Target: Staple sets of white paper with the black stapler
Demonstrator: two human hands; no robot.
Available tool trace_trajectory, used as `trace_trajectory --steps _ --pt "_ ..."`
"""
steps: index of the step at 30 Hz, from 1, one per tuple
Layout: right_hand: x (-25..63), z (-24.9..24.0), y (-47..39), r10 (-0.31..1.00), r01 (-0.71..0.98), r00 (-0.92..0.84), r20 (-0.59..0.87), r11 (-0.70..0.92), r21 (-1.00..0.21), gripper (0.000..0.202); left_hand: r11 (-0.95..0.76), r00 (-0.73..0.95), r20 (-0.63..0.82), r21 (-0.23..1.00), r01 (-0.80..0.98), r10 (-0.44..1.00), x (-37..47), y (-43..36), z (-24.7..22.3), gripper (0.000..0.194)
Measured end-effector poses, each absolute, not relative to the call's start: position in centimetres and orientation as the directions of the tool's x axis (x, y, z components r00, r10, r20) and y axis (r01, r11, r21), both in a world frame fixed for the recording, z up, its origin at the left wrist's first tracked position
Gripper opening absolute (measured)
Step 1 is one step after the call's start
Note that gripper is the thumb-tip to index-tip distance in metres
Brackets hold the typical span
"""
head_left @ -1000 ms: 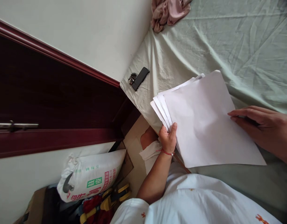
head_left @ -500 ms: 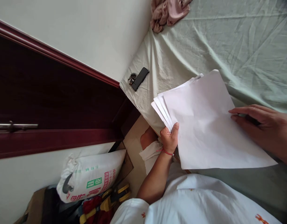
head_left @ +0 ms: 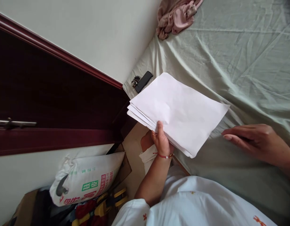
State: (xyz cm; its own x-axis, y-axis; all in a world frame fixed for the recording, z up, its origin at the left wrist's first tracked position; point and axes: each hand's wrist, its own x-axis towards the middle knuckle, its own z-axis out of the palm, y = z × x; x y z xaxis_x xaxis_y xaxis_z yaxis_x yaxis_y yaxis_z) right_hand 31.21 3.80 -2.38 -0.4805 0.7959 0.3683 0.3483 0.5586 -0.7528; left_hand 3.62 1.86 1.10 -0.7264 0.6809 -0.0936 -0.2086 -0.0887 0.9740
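Observation:
My left hand (head_left: 162,141), a red cord round its wrist, grips a stack of white paper sheets (head_left: 182,110) by the near left edge, with the thumb on top. The sheets are blank on the side that shows, and their left edges fan out slightly. The stack is held above the bed. To its right, apart from the paper, is my right hand (head_left: 258,142). It holds nothing that I can see, with thumb and forefinger extended and slightly apart; its other fingers are mostly hidden.
A black phone (head_left: 144,81) and a bunch of keys (head_left: 135,81) lie at the corner of the pale green bed sheet (head_left: 248,69). Pink cloth (head_left: 176,18) is bunched by the wall. A dark red door (head_left: 52,94) stands left, a filled white sack (head_left: 88,179) below it.
The paper stack has swung leftward and turned in my left hand, its left corner now close to the phone. My right hand has come off the top sheet and moved slightly down.

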Motion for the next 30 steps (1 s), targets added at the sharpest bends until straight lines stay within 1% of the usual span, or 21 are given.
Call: trace_trajectory --steps 3,6,9,12,14,15,17,19,21,23,26,28,30 --pt "31.6 -2.8 3.7 0.828 0.307 -0.525 0.199 0.402 -0.863 0.024 -0.063 -0.662 -0.161 0.952 -0.300 0.732 4.8 2.1 2.1 0.052" --pt "32.3 -3.5 3.6 0.806 0.193 -0.592 0.005 0.147 -0.970 0.046 0.002 -0.668 -0.181 0.966 -0.259 0.722 5.9 2.2 2.3 0.056" --pt "32.5 -3.7 3.6 0.796 0.047 -0.598 -0.090 -0.077 -0.996 0.060 0.032 -0.653 -0.181 0.972 -0.233 0.735 6.8 2.3 2.2 0.060" --pt "31.6 -2.9 3.4 0.839 -0.190 -0.533 -0.108 -0.243 -0.951 0.070 0.018 -0.648 -0.152 0.978 -0.209 0.746 7.2 2.2 1.7 0.060" --pt "30.6 -2.2 3.1 0.869 -0.317 -0.476 -0.137 -0.315 -0.894 0.072 0.058 -0.680 -0.157 0.984 -0.166 0.717 7.2 1.8 1.1 0.058" --pt "30.2 -1.9 3.0 0.877 -0.359 -0.453 -0.162 -0.346 -0.867 0.070 0.098 -0.700 -0.165 0.986 -0.135 0.695 7.2 1.5 0.7 0.055" --pt "29.3 -1.5 2.6 0.881 -0.395 -0.393 -0.263 -0.421 -0.817 0.058 0.185 -0.719 -0.166 0.981 -0.053 0.675 7.2 0.8 0.1 0.051" --pt "28.8 -1.2 2.4 0.862 -0.397 -0.309 -0.401 -0.501 -0.769 0.043 0.206 -0.685 -0.141 0.979 0.013 0.714 7.2 0.3 -0.4 0.050" --pt "28.7 -1.1 2.4 0.845 -0.394 -0.206 -0.494 -0.534 -0.748 0.030 0.135 -0.602 -0.108 0.991 -0.001 0.791 6.9 0.3 -0.5 0.044" --pt "28.9 -1.1 2.6 0.866 -0.399 -0.102 -0.489 -0.486 -0.778 0.026 0.047 -0.520 -0.085 0.995 -0.086 0.850 6.0 0.7 -0.2 0.039" --pt "29.9 -1.4 3.0 0.908 -0.348 0.021 -0.419 -0.386 -0.854 0.028 0.017 -0.452 -0.100 0.983 -0.185 0.886 3.1 1.6 0.4 0.051" --pt "30.7 -1.6 3.1 0.925 -0.298 0.038 -0.378 -0.351 -0.888 0.026 0.008 -0.441 -0.105 0.976 -0.216 0.891 0.6 2.1 0.9 0.060" --pt "31.2 -1.6 3.2 0.948 -0.227 0.016 -0.319 -0.307 -0.924 0.024 -0.045 -0.439 -0.059 0.973 -0.224 0.896 -1.9 2.2 1.5 0.068"
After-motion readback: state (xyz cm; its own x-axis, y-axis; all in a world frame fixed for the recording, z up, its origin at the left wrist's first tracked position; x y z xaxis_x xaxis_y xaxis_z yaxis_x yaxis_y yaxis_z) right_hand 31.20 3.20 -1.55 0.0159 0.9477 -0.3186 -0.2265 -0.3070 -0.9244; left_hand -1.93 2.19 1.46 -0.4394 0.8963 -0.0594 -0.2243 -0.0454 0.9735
